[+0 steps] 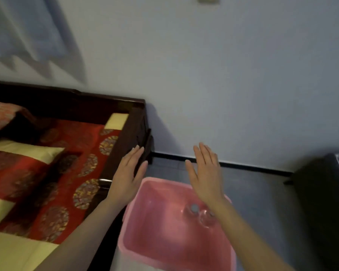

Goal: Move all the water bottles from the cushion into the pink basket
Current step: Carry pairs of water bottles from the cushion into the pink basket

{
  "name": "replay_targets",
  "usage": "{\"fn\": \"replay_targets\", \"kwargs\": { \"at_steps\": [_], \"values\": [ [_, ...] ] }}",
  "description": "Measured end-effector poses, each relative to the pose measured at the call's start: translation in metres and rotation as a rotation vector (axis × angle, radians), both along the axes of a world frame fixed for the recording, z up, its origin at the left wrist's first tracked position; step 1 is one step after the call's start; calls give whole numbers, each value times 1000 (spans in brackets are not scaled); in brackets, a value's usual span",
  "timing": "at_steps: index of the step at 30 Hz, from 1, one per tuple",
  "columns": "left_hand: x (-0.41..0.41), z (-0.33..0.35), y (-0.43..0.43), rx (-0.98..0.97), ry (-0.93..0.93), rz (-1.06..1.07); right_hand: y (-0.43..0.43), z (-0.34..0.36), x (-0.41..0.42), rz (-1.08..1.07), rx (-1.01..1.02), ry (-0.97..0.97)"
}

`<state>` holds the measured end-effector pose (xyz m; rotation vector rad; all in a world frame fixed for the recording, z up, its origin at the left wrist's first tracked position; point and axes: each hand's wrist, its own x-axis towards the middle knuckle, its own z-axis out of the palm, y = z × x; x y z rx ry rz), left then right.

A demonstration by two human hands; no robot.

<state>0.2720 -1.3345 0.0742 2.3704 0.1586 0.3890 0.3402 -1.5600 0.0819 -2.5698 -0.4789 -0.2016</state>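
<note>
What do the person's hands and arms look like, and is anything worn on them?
The left hand and the right hand are bare: no gloves, rings or watch show. Both forearms are uncovered down to the frame's edge, with no sleeve in view. The fingernails look slightly long.

No legible text, labels or numbers anywhere.
</note>
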Motion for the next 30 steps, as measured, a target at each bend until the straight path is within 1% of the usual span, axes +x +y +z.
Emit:
{"fn": "replay_targets", "kwargs": {
  "at_steps": [2, 4, 6, 8, 12, 15, 18, 20, 24, 26, 28, 30],
  "values": [
    [-16, 50, 39, 33, -97, 133, 43, 49, 1, 61, 34, -56],
    [-32, 84, 69, 47, -155, 220, 73, 80, 1, 105, 75, -84],
    [-77, 119, 112, 52, -209, 314, 116, 113, -16, 195, 111, -124],
    [-116, 139, 147, 75, -231, 395, 148, 133, -31, 261, 141, -175],
    [-234, 174, 228, 147, -276, 611, 239, 165, -91, 424, 156, -215],
    [-321, 188, 287, 165, -300, 736, 305, 175, -140, 487, 173, -242],
    [-413, 198, 354, 137, -290, 847, 372, 179, -195, 538, 198, -261],
    [-472, 200, 392, 135, -266, 916, 411, 179, -230, 559, 233, -222],
    [-560, 194, 437, 107, -236, 1026, 472, 167, -286, 603, 284, -39],
    [-593, 186, 457, 56, -235, 1051, 502, 159, -308, 629, 310, 52],
    [-609, 177, 476, 15, -227, 1079, 525, 157, -322, 637, 334, 135],
    [-633, 161, 516, -32, -216, 1118, 575, 149, -337, 635, 318, 177]
  ]
}}
